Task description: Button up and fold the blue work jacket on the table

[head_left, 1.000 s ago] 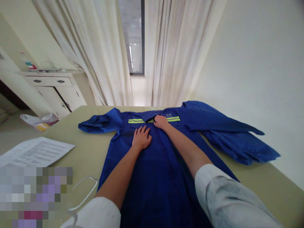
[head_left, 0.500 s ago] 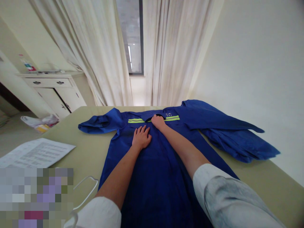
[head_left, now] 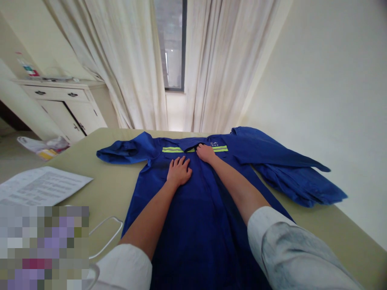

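A dark blue work jacket (head_left: 187, 217) lies spread on the table, its collar end away from me. A yellow-green reflective stripe (head_left: 173, 150) crosses its chest, and the sleeves stretch out to either side. My left hand (head_left: 179, 171) rests flat on the chest below the stripe, fingers spread. At the front opening near the collar, my right hand (head_left: 205, 153) is closed with its fingertips on the collar edge (head_left: 192, 143). Just what the fingertips pinch there is partly hidden.
More folded blue clothing (head_left: 305, 187) lies under the right-hand sleeve. Printed sheets (head_left: 45, 185) and a white wire loop (head_left: 111, 237) are on the table (head_left: 105, 193) at left. Beyond stand a white cabinet (head_left: 57, 94), a plastic bag (head_left: 45, 147) and curtains (head_left: 127, 60).
My right hand has shifted slightly right and down along the collar opening, and the collar flap lies lower and flatter. My left hand stays flat in place. The view has tilted a little.
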Demonstrator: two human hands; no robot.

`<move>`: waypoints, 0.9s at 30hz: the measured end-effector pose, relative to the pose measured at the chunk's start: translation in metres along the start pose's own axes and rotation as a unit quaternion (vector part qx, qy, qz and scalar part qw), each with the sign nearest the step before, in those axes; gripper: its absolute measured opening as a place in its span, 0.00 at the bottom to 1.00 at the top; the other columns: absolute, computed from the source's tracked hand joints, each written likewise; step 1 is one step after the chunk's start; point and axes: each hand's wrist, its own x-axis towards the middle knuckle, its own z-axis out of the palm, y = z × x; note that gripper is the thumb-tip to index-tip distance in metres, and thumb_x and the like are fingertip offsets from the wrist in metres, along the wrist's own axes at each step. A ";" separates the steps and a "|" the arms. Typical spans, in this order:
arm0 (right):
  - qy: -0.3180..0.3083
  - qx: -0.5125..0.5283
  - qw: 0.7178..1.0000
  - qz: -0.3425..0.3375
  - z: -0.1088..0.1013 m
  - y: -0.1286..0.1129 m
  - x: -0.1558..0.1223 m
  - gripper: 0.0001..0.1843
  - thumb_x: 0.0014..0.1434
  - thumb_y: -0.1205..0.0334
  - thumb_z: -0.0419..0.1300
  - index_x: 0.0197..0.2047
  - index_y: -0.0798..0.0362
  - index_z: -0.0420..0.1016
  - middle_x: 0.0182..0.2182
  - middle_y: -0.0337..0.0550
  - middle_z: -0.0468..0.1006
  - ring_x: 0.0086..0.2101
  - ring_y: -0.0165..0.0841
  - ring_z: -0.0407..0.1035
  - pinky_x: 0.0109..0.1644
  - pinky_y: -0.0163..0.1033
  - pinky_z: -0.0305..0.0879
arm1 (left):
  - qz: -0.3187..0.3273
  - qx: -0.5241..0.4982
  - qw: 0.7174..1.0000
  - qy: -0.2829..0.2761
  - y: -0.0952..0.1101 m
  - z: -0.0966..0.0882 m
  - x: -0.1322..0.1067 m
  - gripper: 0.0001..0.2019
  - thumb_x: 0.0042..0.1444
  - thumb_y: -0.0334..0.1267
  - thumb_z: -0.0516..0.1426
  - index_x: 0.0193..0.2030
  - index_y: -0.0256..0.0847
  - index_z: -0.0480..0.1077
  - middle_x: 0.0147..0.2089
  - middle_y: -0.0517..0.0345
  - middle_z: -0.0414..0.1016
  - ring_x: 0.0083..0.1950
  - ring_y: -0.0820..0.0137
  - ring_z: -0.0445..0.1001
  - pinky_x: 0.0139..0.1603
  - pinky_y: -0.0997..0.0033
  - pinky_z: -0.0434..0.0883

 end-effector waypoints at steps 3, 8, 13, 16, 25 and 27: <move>0.003 0.000 1.000 -0.006 0.000 0.001 0.001 0.22 0.76 0.52 0.50 0.61 0.57 0.74 0.58 0.60 0.75 0.56 0.44 0.74 0.56 0.43 0.72 | 0.001 0.001 1.000 0.003 0.001 -0.002 -0.001 0.30 0.68 0.47 0.46 0.75 0.47 0.64 0.79 0.53 0.58 0.78 0.52 0.55 0.79 0.43 0.50; 0.004 -0.007 1.000 -0.021 0.000 -0.005 0.004 0.19 0.76 0.63 0.47 0.57 0.58 0.77 0.55 0.60 0.77 0.54 0.43 0.75 0.55 0.43 0.72 | -0.002 0.004 1.000 0.007 0.001 -0.001 -0.002 0.30 0.68 0.47 0.47 0.75 0.48 0.64 0.79 0.54 0.59 0.78 0.53 0.55 0.79 0.44 0.50; 0.016 -0.022 1.000 -0.006 0.000 -0.010 0.005 0.21 0.74 0.71 0.43 0.58 0.63 0.74 0.54 0.66 0.76 0.51 0.44 0.77 0.51 0.44 0.73 | -0.004 0.005 1.000 0.003 0.001 0.000 -0.001 0.30 0.68 0.47 0.46 0.75 0.49 0.64 0.79 0.55 0.58 0.79 0.53 0.55 0.79 0.44 0.50; 0.024 -0.029 0.999 -0.004 0.000 -0.013 0.006 0.21 0.74 0.71 0.42 0.58 0.63 0.74 0.54 0.67 0.76 0.51 0.44 0.77 0.51 0.44 0.73 | -0.005 0.002 1.000 0.001 0.002 -0.002 -0.001 0.30 0.68 0.47 0.47 0.74 0.49 0.64 0.80 0.55 0.58 0.79 0.54 0.55 0.79 0.44 0.49; 0.027 -0.031 0.999 -0.022 -0.001 -0.012 0.004 0.19 0.75 0.70 0.44 0.57 0.60 0.74 0.53 0.63 0.76 0.52 0.42 0.75 0.52 0.43 0.72 | 0.000 -0.002 1.000 0.004 0.002 -0.003 -0.002 0.30 0.68 0.47 0.46 0.74 0.47 0.64 0.79 0.52 0.59 0.79 0.52 0.55 0.78 0.43 0.50; 0.030 -0.031 0.999 -0.028 -0.005 -0.009 0.001 0.19 0.75 0.70 0.44 0.57 0.59 0.74 0.54 0.62 0.76 0.54 0.42 0.73 0.54 0.43 0.71 | 0.001 -0.002 1.000 0.006 0.002 -0.002 -0.001 0.30 0.68 0.47 0.46 0.74 0.47 0.65 0.79 0.52 0.59 0.78 0.52 0.56 0.78 0.42 0.50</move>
